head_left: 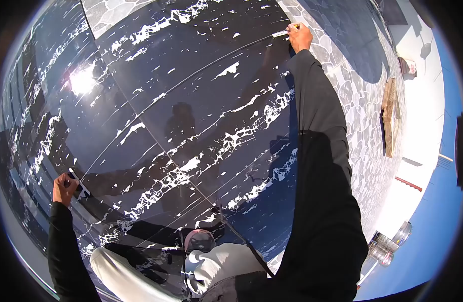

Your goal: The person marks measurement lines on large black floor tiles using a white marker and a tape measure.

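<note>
Glossy black stone-look tiles point(201, 85) with white veins lie under both my outstretched arms. My left hand point(64, 189) is at the left, its thumb and fingers closed beside a small black-and-white piece point(79, 183) on the tile surface. At the far upper right, my right hand point(300, 38) pinches a small yellowish thing by a white strip point(280, 34) at the edge of the black surface. A thin, string-like line point(191, 75) crosses the tiles between the two hands, bowed by the lens. I cannot tell exactly what my left fingers grip.
Joints point(153, 137) run between the tiles. Grey stone-pattern flooring point(337, 65) borders them on the right. Beyond lie a wooden frame point(389, 116) and several metal cans point(385, 246) near a white wall point(423, 126). Sun glare point(83, 79) and reflections cover parts of the tiles.
</note>
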Motion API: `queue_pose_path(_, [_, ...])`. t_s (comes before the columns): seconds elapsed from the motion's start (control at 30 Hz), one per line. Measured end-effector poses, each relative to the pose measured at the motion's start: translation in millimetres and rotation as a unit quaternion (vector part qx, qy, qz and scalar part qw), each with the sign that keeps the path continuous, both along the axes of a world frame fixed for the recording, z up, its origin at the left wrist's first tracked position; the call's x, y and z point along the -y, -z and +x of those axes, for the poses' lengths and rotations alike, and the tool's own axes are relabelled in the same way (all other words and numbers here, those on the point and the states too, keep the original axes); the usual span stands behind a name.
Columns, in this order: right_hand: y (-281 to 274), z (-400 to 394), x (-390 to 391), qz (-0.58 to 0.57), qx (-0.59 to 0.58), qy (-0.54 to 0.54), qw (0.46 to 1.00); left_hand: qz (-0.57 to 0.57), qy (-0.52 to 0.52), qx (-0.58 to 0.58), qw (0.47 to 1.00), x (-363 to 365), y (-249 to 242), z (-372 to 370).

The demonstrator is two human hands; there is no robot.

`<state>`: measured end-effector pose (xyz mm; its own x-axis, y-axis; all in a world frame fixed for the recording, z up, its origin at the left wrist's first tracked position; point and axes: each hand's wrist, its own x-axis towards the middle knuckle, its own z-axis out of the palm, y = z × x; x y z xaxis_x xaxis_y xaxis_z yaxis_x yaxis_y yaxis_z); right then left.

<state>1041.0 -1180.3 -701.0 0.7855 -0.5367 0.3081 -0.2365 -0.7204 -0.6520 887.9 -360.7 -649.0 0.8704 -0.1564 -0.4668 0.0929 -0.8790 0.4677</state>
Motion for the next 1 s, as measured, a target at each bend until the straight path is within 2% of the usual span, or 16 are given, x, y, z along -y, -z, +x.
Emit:
queue_pose_path(0.1, [2, 0, 2, 0.061, 0.0, -0.018, 0.998, -0.039, -0.015, -0.004, 0.999, -4, 5, -3])
queue_pose_path(0.17, [-4, -5, -1, -0.052, -0.032, 0.013, 0.998, -0.053, -0.012, 0.004, 0.998, 1, 2, -2])
queue_pose_path(0.33, [-7, -8, -6, -0.067, -0.033, 0.02, 0.997, -0.065, -0.033, -0.011, 0.997, -1, 6, -3])
queue_pose_path(0.4, [-14, -11, -15, -0.139, -0.074, 0.024, 0.987, -0.055, -0.009, 0.0, 0.998, -6, 5, -3])
queue_pose_path(0.5, [-21, -14, -23, -0.115, -0.088, 0.018, 0.989, -0.068, -0.01, 0.009, 0.998, -9, 9, -4])
queue_pose_path(0.73, [-16, -9, -16, -0.165, -0.069, 0.011, 0.984, -0.108, -0.023, 0.014, 0.994, -20, 20, -6])
queue_pose_path(0.8, [-18, -11, -18, -0.115, -0.075, 0.022, 0.99, -0.111, -0.029, -0.001, 0.993, -25, 24, -6])
queue_pose_path(0.9, [-15, -8, -16, -0.159, -0.076, 0.033, 0.984, -0.132, -0.048, -0.014, 0.99, -31, 31, -8])
queue_pose_path(1.0, [-14, -7, -13, -0.129, -0.073, 0.032, 0.989, -0.151, -0.063, -0.018, 0.986, -34, 32, -8])
